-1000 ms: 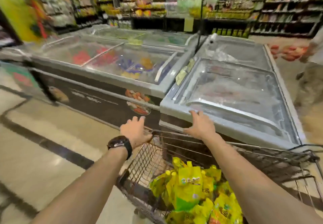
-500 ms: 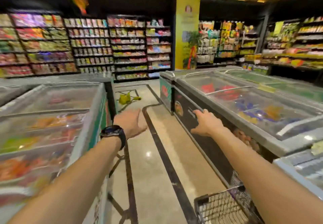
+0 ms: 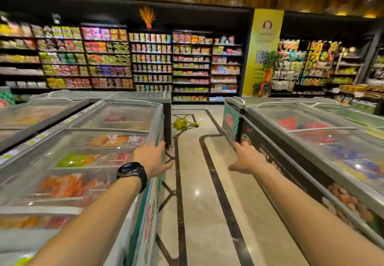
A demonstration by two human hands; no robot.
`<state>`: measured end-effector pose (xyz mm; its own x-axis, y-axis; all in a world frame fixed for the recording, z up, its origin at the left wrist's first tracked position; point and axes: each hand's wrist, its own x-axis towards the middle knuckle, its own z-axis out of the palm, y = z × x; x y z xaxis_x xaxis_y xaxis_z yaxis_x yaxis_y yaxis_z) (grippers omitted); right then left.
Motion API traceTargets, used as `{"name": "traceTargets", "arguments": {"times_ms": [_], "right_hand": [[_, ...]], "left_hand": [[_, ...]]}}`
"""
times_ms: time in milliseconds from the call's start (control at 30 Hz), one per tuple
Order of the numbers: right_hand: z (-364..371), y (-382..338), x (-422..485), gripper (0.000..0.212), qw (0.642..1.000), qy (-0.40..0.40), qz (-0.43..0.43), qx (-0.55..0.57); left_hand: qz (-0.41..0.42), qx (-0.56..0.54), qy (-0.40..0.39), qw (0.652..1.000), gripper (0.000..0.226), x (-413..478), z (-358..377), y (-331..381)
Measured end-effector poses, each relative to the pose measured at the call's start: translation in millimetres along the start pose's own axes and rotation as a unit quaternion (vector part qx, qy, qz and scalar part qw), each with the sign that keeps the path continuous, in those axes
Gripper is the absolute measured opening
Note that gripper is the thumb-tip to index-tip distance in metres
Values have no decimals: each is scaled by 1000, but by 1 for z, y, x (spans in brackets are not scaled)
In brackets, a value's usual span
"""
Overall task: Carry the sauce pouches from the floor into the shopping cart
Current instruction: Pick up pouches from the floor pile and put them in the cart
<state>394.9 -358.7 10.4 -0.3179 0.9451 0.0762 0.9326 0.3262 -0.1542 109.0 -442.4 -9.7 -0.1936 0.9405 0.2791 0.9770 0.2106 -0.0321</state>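
Observation:
A small heap of yellow-green sauce pouches (image 3: 182,123) lies on the floor far down the aisle, near the end of the left freezer. My left hand (image 3: 152,157), with a black watch on the wrist, is stretched forward, fingers relaxed and holding nothing. My right hand (image 3: 247,158) is also stretched forward, palm down, fingers loose and empty. Both hands are well short of the pouches. The shopping cart is out of view.
Glass-topped chest freezers line the aisle: one on the left (image 3: 99,151) and one on the right (image 3: 311,141). A tiled floor (image 3: 199,203) with dark inlaid lines runs between them. Stocked shelves (image 3: 151,62) and a yellow pillar (image 3: 262,54) stand at the far end.
The view has turned left from the cart at the freezers into the aisle. The cart has dropped out of view, and both empty hands now reach forward toward the pouches on the floor.

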Motion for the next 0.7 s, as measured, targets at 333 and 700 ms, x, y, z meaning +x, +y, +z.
{"name": "traceTargets", "arguments": {"times_ms": [333, 700], "right_hand": [[22, 18, 111, 89, 1000, -24, 2, -4], [42, 75, 333, 84, 998, -42, -18, 35]], "left_hand": [[-9, 8, -26, 1000, 78, 101, 43, 5], [-47, 9, -44, 998, 80, 303, 111, 46]]}}
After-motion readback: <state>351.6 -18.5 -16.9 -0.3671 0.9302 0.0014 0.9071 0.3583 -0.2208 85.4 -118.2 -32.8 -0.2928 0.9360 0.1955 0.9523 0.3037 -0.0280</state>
